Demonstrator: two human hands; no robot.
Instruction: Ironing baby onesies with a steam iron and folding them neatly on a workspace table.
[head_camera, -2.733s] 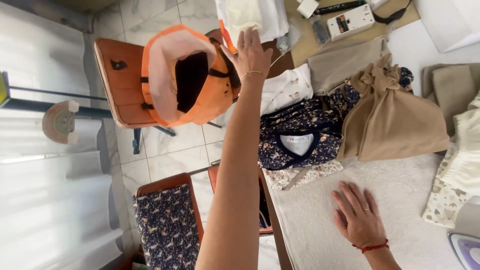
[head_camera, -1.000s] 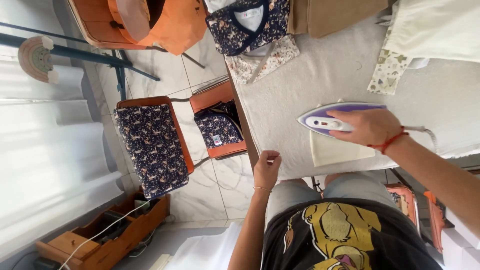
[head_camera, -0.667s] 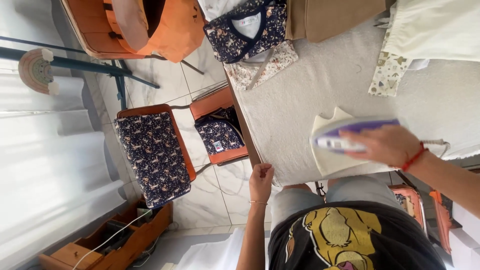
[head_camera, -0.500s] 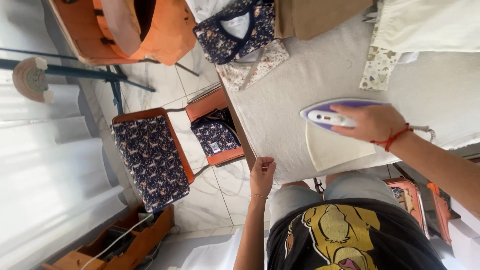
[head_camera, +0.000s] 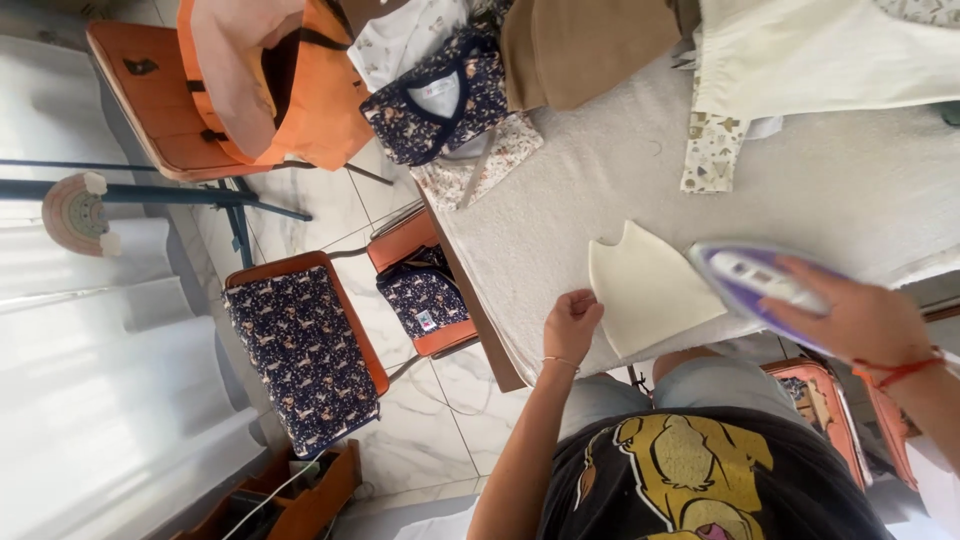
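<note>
Here the padded ironing surface (head_camera: 830, 190), covered in a pale, nubby towelling cloth, carries several folded garments along its far edge: a navy printed top (head_camera: 437, 97) with a white collar panel, a tan folded garment (head_camera: 590, 45), a cream garment (head_camera: 820, 55) and a small patterned cloth (head_camera: 712, 150). None of these lies in the way of the work area near the person.

The cream fabric piece (head_camera: 645, 290) lies flat on the near part of the surface. It is smooth, with a notched, pointed upper edge. The left hand (head_camera: 571, 325) is loosely curled, its fingertips pressed on the piece's left edge. The right hand (head_camera: 860, 320) is closed around the handle of the purple and white iron (head_camera: 760, 282), whose tip touches the piece's right edge.

To the left, over the tiled floor (head_camera: 430, 400), stand an orange chair (head_camera: 150, 100) holding an orange bag (head_camera: 280, 80), and two orange-framed seats with navy printed cushions (head_camera: 300, 350).
</note>
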